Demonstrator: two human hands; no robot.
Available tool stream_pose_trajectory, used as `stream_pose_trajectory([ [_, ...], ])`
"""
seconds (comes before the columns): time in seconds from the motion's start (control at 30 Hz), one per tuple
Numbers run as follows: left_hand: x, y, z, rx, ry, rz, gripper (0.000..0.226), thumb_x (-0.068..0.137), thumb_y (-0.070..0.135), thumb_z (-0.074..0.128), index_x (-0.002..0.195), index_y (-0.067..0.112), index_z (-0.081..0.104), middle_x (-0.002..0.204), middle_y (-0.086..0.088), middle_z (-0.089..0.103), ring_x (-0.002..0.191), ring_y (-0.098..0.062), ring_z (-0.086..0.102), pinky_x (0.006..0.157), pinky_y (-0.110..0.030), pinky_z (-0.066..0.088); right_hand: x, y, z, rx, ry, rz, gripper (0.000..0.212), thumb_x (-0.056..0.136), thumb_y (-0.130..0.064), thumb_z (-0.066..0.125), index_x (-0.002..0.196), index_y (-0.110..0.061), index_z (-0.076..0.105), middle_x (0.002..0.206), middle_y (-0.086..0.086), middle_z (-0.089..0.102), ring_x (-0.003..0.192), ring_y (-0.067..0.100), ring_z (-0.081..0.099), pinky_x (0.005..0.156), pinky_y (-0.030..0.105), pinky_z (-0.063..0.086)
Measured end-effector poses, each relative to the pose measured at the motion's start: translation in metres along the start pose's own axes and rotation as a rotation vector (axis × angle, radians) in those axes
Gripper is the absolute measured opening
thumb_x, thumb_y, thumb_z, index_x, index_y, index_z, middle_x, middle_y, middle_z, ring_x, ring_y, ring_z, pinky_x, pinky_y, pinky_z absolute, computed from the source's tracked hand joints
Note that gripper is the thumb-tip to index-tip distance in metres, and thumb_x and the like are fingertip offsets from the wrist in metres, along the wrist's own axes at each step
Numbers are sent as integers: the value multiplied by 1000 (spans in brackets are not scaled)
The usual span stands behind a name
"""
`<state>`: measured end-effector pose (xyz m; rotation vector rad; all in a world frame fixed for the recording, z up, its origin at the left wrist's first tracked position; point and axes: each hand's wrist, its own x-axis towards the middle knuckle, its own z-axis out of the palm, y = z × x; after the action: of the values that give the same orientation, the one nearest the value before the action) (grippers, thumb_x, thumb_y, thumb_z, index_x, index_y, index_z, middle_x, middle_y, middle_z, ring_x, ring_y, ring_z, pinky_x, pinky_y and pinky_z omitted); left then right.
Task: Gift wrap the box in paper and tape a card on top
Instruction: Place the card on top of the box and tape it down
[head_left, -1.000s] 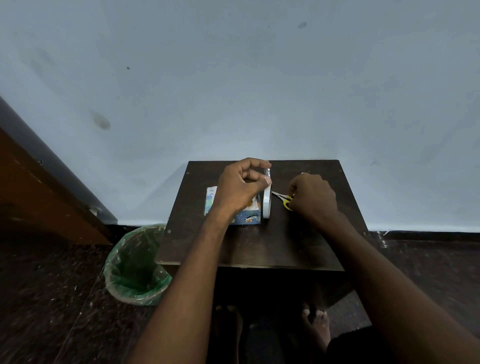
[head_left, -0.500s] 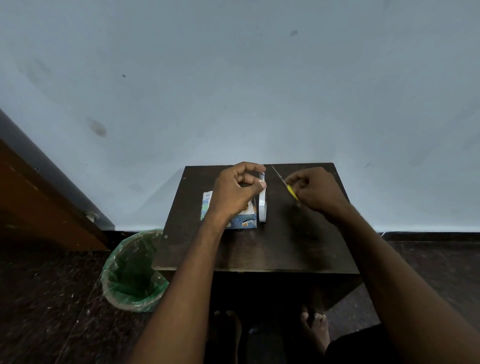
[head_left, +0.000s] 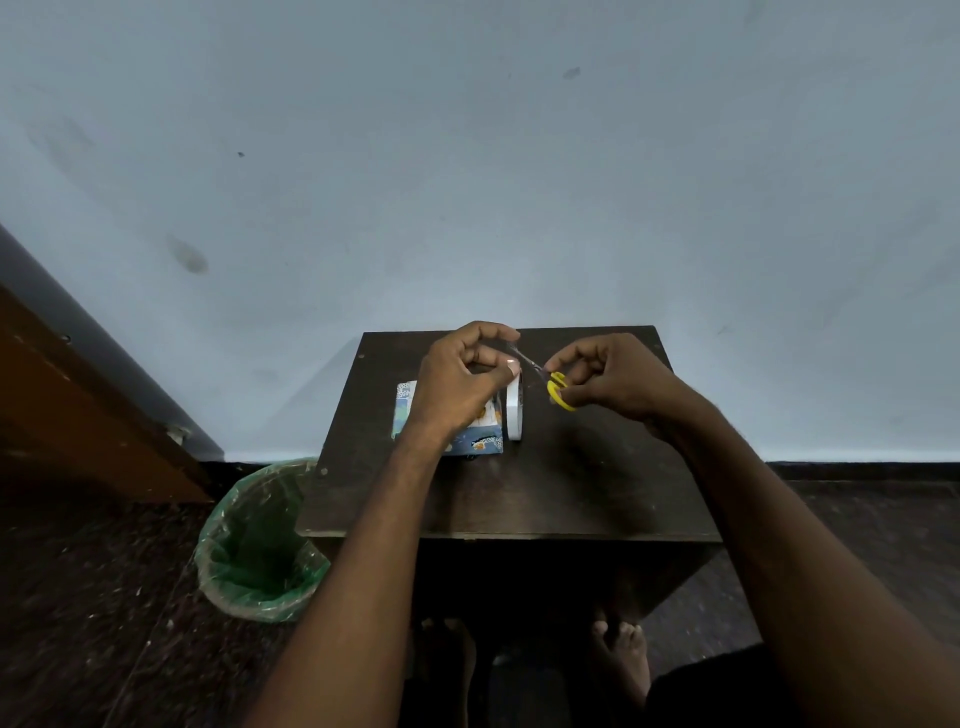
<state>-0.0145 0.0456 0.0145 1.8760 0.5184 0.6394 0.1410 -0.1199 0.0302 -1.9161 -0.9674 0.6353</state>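
Box (head_left: 451, 422), already in patterned paper, sat on the counter (head_left: 519, 493) under the left hand (head_left: 457, 387), tape roll (head_left: 514, 410) on edge just beside it. Left fingers (head_left: 511, 368) pinched something above the roll, likely a drawn tape end held taut. Right hand (head_left: 618, 376) gripped yellow scissors (head_left: 550, 382), blades toward it, probably for cutting.

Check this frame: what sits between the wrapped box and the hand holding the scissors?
In the head view, the white tape roll stands on edge beside the wrapped box, left of the right hand gripping the scissors.
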Motion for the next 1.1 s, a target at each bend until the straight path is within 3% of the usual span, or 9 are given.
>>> stream_pose_trajectory([
  [0.13,0,0,1,-6,19,7,32,91,7,81,117,25,75,86,4,81,85,-11,78,78,-30,59,-1,2,-6,-29,-17,39,32,74,1,85,98,-19,81,83,17,77,78,24,69,94,53,57],
  [0.3,0,0,2,-3,62,9,31,90,6,80,116,24,75,85,3,81,85,-14,78,79,-36,64,2,-2,-9,-44,-16,45,32,72,-2,86,95,-24,81,86,20,76,80,27,68,96,57,57],
  [0.37,-1,0,0,-4,73,0,32,91,6,80,116,24,74,86,3,81,85,-16,78,73,-41,64,2,-4,-8,-48,-19,48,32,72,-3,86,96,-24,81,87,22,76,80,29,70,97,57,58],
  [0.5,-3,-2,-2,8,78,-14,32,92,7,79,117,26,73,87,4,81,83,-14,77,68,-39,63,-1,-6,-9,-44,-35,51,33,73,-1,86,98,-22,81,87,18,77,95,41,72,97,56,58],
  [0.73,-5,7,1,58,1,62,34,90,4,80,116,25,74,85,6,80,82,-5,75,65,-22,53,-1,-12,-5,-34,-23,26,32,74,-2,85,99,-22,81,86,17,77,94,39,73,96,54,59],
  [0.9,-5,7,0,83,20,104,34,89,4,80,114,26,75,84,6,78,81,-5,74,61,-20,52,0,-15,-3,-60,8,12,31,72,-5,85,96,-24,82,84,18,77,94,38,73,96,54,59],
  [1.0,-4,5,1,98,18,116,34,89,5,80,115,26,74,85,8,79,85,-6,75,69,-27,58,-1,-15,-4,-88,40,-10,28,73,-5,86,94,-23,82,80,17,76,86,35,74,92,52,60],
  [1.1,-4,4,1,90,20,107,36,89,5,80,117,27,74,86,8,80,84,-10,77,72,-34,63,-3,-16,-4,-143,91,-53,25,74,-4,85,91,-22,83,73,14,75,70,18,67,84,48,60],
])
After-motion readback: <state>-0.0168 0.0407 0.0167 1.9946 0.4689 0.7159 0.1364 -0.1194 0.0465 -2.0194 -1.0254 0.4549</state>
